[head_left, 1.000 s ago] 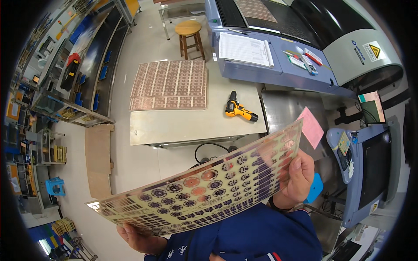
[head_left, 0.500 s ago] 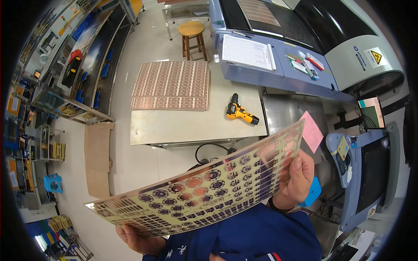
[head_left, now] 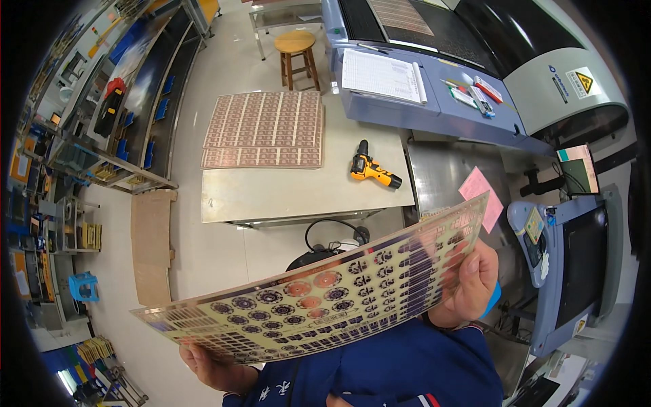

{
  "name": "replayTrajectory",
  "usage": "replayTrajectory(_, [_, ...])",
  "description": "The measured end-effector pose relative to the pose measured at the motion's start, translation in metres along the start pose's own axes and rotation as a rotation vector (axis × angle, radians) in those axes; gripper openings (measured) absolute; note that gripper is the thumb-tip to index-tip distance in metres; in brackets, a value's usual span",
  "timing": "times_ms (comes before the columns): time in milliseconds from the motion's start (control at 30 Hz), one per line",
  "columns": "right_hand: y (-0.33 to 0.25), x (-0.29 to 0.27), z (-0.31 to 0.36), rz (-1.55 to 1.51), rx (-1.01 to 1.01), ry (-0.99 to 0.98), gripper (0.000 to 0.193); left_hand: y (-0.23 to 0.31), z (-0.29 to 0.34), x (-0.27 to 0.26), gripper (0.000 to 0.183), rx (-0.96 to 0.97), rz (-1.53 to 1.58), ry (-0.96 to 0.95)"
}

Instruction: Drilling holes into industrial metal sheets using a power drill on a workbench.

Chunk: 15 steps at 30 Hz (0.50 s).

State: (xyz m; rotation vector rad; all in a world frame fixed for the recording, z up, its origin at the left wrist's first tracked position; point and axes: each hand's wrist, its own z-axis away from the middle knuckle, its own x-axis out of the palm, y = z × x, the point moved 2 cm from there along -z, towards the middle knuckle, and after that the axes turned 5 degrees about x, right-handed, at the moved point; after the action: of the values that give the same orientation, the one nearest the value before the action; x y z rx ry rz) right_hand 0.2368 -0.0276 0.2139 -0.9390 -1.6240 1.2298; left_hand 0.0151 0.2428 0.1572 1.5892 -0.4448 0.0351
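I hold a large thin circuit panel (head_left: 325,292) in front of my chest, tilted up toward the right. It is yellowish and semi-transparent, printed with rows of dark round and rectangular patterns. My left hand (head_left: 210,366) grips its lower left edge from underneath. My right hand (head_left: 471,285) grips its upper right end, fingers behind the sheet. Blue sleeves show below.
A metal table (head_left: 298,193) ahead carries a stack of copper-coloured panels (head_left: 264,129) and a yellow cordless drill (head_left: 373,171). Behind stand a blue machine with papers (head_left: 383,74), a wooden stool (head_left: 295,47), a pink sheet (head_left: 481,197), shelving at left (head_left: 102,136).
The panel has stayed in both hands and barely shifted; the view has tipped slightly, so the table and machine sit a little lower in the picture.
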Motion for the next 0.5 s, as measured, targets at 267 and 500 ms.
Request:
replayTrajectory(267, [0.007,-0.006,0.007,0.022,0.02,0.012,0.039,-0.004,-0.012,0.001,0.026,-0.063,0.144,-0.177])
replayTrajectory(500, [0.0,0.0,0.006,0.043,0.043,0.022,0.044,-0.008,-0.018,0.002,0.028,-0.066,0.203,-0.212])
